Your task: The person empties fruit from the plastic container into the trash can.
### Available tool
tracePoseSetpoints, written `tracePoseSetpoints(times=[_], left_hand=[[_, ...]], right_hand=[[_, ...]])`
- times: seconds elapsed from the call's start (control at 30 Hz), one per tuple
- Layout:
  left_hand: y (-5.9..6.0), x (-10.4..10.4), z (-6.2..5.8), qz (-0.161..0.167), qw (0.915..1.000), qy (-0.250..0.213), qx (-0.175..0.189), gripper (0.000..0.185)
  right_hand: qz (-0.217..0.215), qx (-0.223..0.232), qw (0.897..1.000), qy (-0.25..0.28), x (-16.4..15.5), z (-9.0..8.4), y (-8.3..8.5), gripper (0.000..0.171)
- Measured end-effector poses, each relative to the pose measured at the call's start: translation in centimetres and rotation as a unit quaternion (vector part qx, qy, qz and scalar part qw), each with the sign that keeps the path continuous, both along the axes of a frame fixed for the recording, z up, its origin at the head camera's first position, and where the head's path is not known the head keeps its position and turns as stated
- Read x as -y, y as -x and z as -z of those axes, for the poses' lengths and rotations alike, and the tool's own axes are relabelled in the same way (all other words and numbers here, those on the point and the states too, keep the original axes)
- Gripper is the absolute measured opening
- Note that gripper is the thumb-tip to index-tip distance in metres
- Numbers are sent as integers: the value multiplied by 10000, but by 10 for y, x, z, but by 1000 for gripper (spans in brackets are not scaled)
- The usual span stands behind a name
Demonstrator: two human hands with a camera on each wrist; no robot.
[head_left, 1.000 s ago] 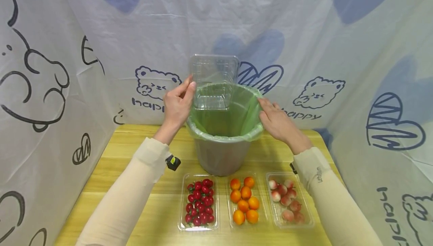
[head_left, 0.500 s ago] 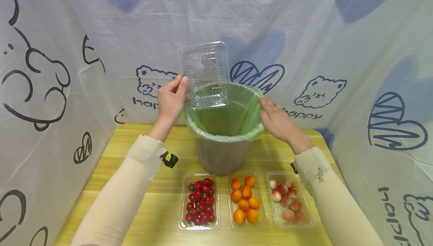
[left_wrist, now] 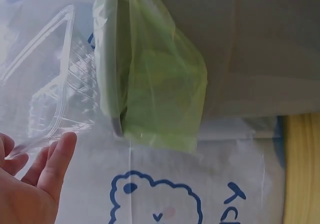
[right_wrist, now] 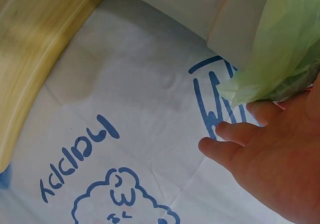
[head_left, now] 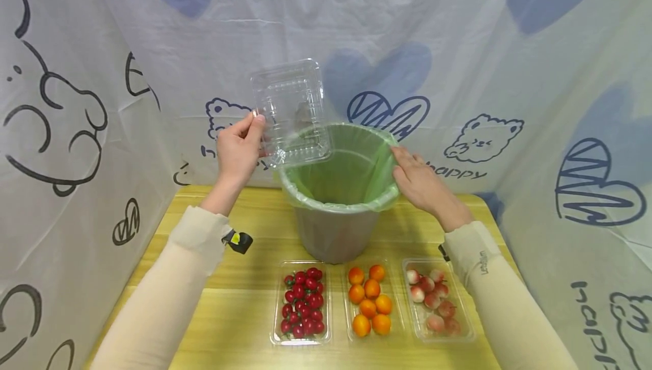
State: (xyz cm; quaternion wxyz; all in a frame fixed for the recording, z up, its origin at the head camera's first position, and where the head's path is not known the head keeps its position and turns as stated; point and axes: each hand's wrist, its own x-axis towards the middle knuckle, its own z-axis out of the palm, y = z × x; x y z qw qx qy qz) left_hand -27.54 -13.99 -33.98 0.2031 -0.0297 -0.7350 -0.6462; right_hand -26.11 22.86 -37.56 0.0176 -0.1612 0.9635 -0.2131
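My left hand (head_left: 237, 149) pinches the left edge of a clear plastic fruit container (head_left: 290, 84), held tilted and upright. The container's lower part overlaps the left rim of a grey bin (head_left: 333, 234) in the head view; no fruit shows in it. A pale green bag (head_left: 369, 175) lines the bin and folds out over its rim. At the bin's right rim rests my right hand (head_left: 420, 180), its fingers fairly straight against the bag. In the right wrist view several fingers (right_wrist: 227, 151) extend beside the green bag (right_wrist: 285, 43); the thumb is hidden there.
In front of the bin, three clear containers stand in a row on the wooden table (head_left: 234, 325): one of small red cherry tomatoes (head_left: 304, 302), one of orange fruits (head_left: 368, 306), one of pinkish-white fruits (head_left: 433, 296). Printed cloth (head_left: 285, 36) hangs at the back and sides.
My left hand has moved left with the clear container, away from over the bin's middle to its left rim, and the container has tilted. The right hand stays at the rim.
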Motion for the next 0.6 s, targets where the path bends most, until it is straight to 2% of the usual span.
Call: tracePoseSetpoints(times=[0.4, 0.6], left_hand=[[-12, 30, -3, -256, 9993, 192, 178, 40], [-18, 51, 1, -257, 9984, 433, 262, 40]], right_hand=[[76, 92, 9999, 29, -1, 1, -1, 65], [63, 108, 9999, 22, -1, 1, -1, 66]])
